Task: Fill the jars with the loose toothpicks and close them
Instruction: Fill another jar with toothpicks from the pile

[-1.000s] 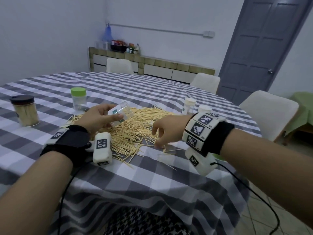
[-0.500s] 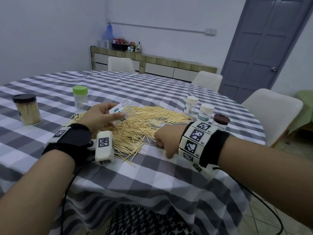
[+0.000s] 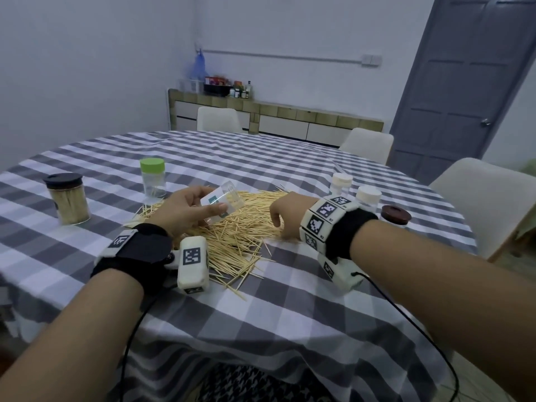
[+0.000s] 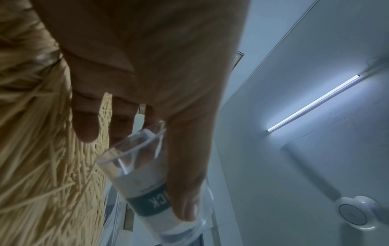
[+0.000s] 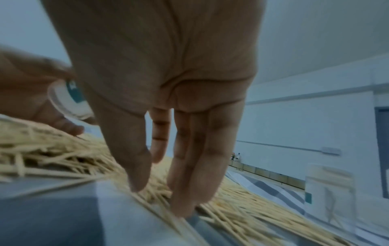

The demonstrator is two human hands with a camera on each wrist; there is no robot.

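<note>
Head view: left hand (image 3: 185,210) grips open jar (image 3: 222,200), tilted for loading; right hand (image 3: 285,217), fingers straight, rakes toothpicks (image 3: 240,227) on worktop (image 3: 261,300).

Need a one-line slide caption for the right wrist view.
Right hand reaches down with straight fingers into the toothpick pile on the checked tablecloth.

A home dining room is shown: a round bench (image 3: 290,300) covered with checked cloth, white chairs (image 3: 367,145) around it, a tiled sideboard (image 3: 290,117) with bottles (image 3: 240,91), a grey door (image 3: 464,82).
</note>
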